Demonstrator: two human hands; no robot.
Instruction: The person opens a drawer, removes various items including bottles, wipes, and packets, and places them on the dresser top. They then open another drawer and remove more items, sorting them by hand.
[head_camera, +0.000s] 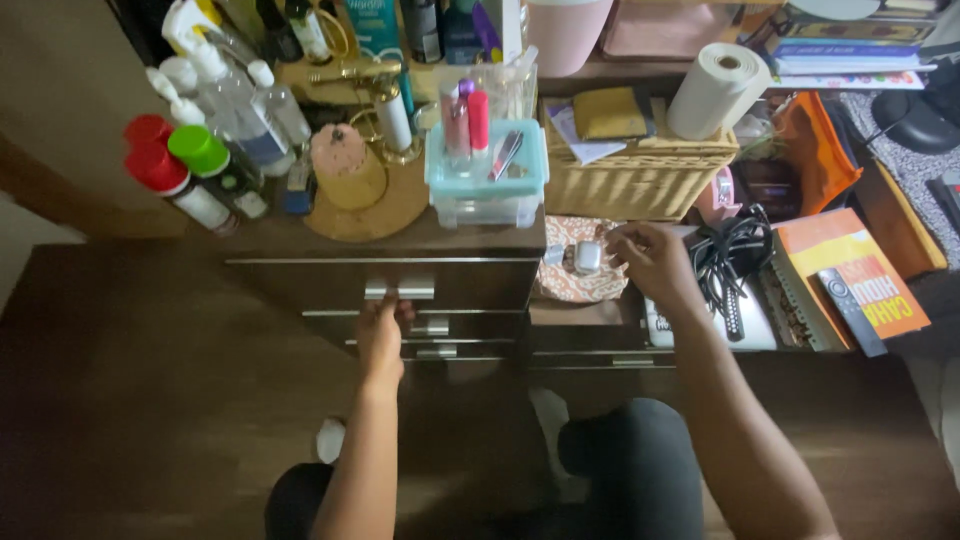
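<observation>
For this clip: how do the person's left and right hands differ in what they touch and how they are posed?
The left hand grips the silver metal handle of the top dark wooden drawer, fingers curled; the right hand reaches higher onto the dresser top, fingers near a small white case on a patterned orange dish. The left arm runs straight up; the right angles in from the side. Both are bare.

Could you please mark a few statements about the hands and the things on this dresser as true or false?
1. The left hand is at the silver handle of the top dark wooden drawer. True.
2. The right hand rests on the orange book. False: it reaches toward a small white case on a patterned pad.
3. The white paper roll lies on the woven wicker basket. True.
4. The clear plastic box with teal lid sits on the floor. False: it is on the dresser top.
</observation>
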